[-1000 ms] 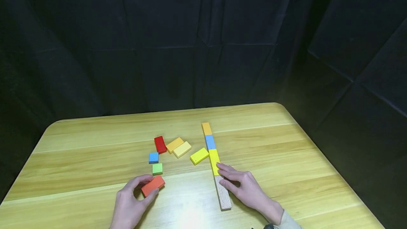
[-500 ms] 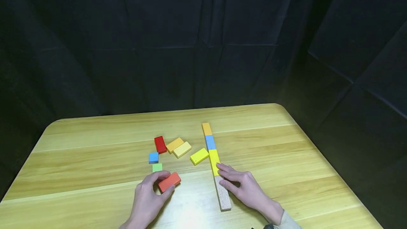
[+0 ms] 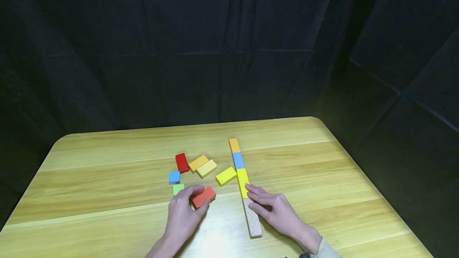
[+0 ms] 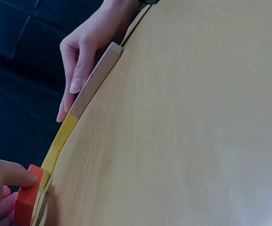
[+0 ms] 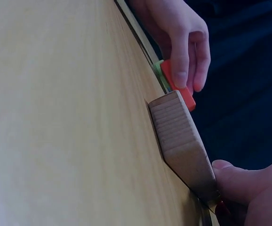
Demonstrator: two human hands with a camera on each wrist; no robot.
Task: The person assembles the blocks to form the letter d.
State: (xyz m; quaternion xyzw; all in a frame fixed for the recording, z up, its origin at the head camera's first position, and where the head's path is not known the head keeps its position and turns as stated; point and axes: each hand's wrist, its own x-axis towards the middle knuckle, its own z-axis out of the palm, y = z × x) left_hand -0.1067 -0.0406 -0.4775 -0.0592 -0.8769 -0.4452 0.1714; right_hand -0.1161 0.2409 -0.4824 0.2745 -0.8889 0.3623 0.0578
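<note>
My left hand (image 3: 183, 213) pinches an orange-red rectangular block (image 3: 204, 197) between thumb and fingers; the left wrist view shows the same block (image 4: 28, 197) with a finger on top of it. Several blocks form a straight row: orange (image 3: 234, 145), blue (image 3: 238, 160), yellow (image 3: 242, 182) and a long speckled pinkish-grey block (image 3: 253, 224) at the near end. Along the right side of that row rests my right hand (image 3: 281, 213), its fingers extended, touching the yellow and speckled blocks. A loose bright yellow block (image 3: 226, 176) lies against the row's left side.
Left of the row lie a dark red block (image 3: 182, 163), an orange block (image 3: 198, 163), a pale yellow block (image 3: 206, 168), a small blue block (image 3: 174, 177) and a green block (image 3: 178, 189). The wooden table (image 3: 89, 194) ends before black curtains (image 3: 179, 51).
My left hand has carried the orange-red block rightward and slightly away, past the green block toward the row. The right hand and the row have stayed put.
</note>
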